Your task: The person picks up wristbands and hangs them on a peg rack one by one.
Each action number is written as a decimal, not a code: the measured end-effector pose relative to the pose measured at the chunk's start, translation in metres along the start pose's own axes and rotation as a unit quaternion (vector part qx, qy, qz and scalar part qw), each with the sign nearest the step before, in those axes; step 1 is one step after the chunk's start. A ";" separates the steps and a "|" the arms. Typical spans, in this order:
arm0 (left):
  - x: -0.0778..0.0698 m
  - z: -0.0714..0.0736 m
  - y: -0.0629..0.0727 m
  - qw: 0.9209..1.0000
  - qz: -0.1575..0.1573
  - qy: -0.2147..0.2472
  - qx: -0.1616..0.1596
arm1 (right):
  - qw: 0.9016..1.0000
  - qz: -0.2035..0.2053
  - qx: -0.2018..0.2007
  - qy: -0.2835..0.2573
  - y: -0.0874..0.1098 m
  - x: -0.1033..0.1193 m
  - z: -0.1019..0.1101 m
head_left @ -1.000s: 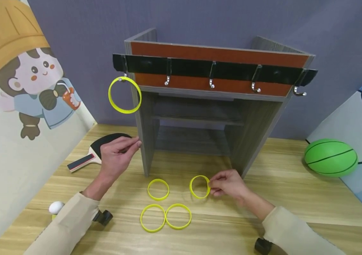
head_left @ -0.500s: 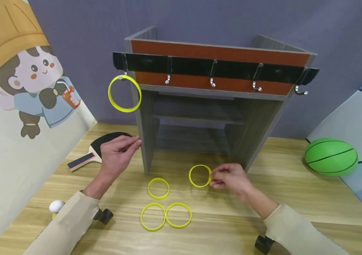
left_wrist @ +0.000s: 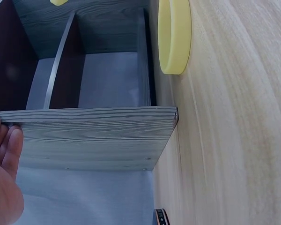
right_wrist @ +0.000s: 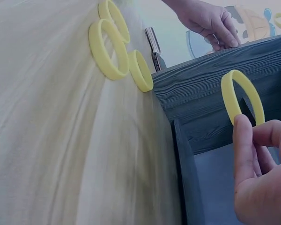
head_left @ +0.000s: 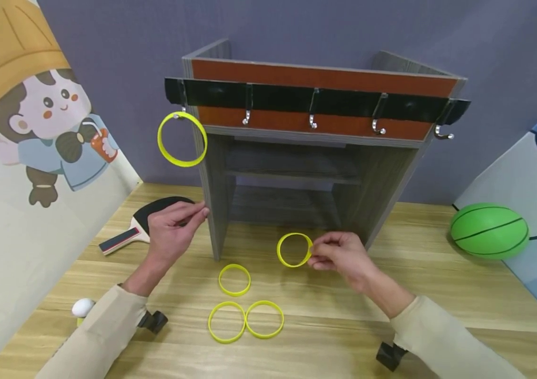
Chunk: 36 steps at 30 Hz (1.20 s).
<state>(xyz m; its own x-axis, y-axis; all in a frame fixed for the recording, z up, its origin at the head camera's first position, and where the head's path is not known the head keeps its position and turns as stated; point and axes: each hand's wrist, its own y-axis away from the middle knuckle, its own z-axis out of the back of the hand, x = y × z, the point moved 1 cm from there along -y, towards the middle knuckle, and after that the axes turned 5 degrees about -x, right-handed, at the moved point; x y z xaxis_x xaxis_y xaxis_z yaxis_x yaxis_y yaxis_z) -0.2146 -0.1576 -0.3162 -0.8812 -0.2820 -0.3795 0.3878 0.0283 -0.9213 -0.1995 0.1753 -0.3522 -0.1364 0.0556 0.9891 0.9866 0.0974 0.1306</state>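
The right hand (head_left: 341,258) had its grip together, thumb and fingertips clamped on a thin, round yellow band (right_wrist: 229,98), seemingly of rubber. In the head view the pinch took this band at its 3 o'clock edge; the band stood near the front of a grey wood-grain cabinet (head_left: 377,184), apparently clear of the pale wood-grain worktop (head_left: 334,337). The left hand (head_left: 171,231) also had its grip together, bent fingers and thumb appearing to pinch the front edge of the side panel (left_wrist: 98,136) on the cabinet's 9 o'clock side.

From the held band, three matching yellow bands (right_wrist: 97,51) lay on the worktop between 7 and 8 o'clock, two of them touching. A fifth yellow band (head_left: 182,163) hung between 10 and 11 o'clock, on the end hook (head_left: 184,97) of a black rail (head_left: 282,100); four more curved silver hooks (head_left: 313,121) ran from there toward 3 o'clock.

Assessment: the step in hand was judged to be the carry of the held band. The edge pinch suited it — the round opening was free of fingers. Good practice called for a light squeeze, since so thin a band could bend, and for a path clear of the rail — the likeliest snag. A steady left hand was advisable, as any jolt could disturb the hanging band.
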 end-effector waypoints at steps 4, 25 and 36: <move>0.000 0.000 0.000 1.000 0.002 0.000 -0.002 | 1.000 0.013 0.009 -0.014 -0.001 0.011 -0.003; 0.017 0.001 0.008 1.000 0.002 0.006 -0.012 | 0.995 0.073 0.036 -0.051 0.003 0.066 -0.039; 0.002 0.000 0.001 1.000 0.005 0.010 -0.007 | 0.992 0.093 0.044 -0.072 0.010 0.093 -0.061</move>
<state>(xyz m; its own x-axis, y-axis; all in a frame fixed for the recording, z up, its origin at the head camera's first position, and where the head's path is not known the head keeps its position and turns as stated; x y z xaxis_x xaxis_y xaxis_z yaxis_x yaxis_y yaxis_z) -0.2154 -0.1580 -0.3181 -0.8827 -0.2630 -0.3894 0.3920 0.0448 -0.9189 -0.1970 0.1213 -0.2544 0.0307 0.2210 0.9748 0.9853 0.1571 -0.0667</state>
